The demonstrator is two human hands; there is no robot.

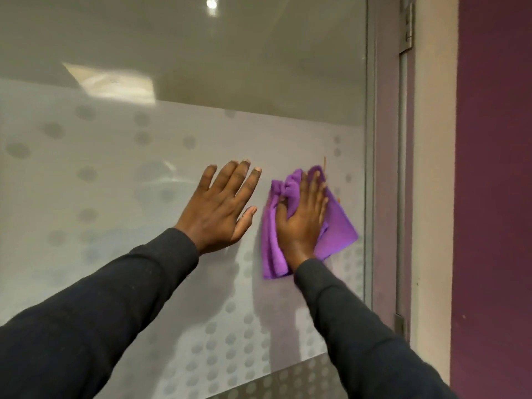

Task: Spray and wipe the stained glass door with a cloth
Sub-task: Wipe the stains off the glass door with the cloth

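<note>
The glass door (121, 156) fills most of the view, with a frosted band of grey dots across its middle. My right hand (302, 217) presses a crumpled purple cloth (336, 226) flat against the glass near the door's right edge. An orange-brown streak (324, 164) shows on the glass just above the cloth. My left hand (221, 205) lies flat on the glass to the left of the cloth, fingers spread, holding nothing. No spray bottle is in view.
The door's metal frame edge (370, 139) runs vertically right of the cloth. A hinge (407, 24) sits at the top right, another (400, 323) lower down. Beyond stand a beige jamb (431, 168) and a dark purple wall (495, 168).
</note>
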